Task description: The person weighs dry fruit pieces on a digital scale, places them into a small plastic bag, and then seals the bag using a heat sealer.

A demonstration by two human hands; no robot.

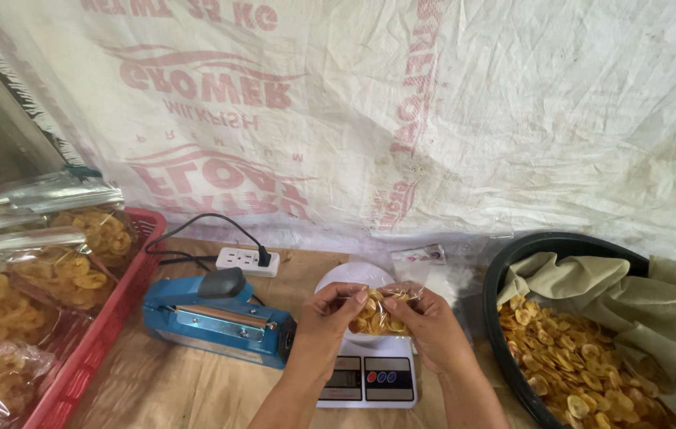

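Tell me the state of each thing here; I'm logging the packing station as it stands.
Small clear bag: part filled with chips, mouth pinched by both hands above the scale.
Left hand: fingers gripping the bag.
Right hand: fingers gripping the bag.
Scale: display unreadable.
Blue heat sealer: arm down.
Power strip: one plug in.
Black tub: holds loose chips, cloth pulled partly back.
Red crate: holds filled bags.

Paper-covered table (195, 381) (sealer (215, 316), scale (366, 377))

head view | worn high, looks forward and down, close over table (195, 389) near edge | faces sack-cloth wall (513, 119) | single view
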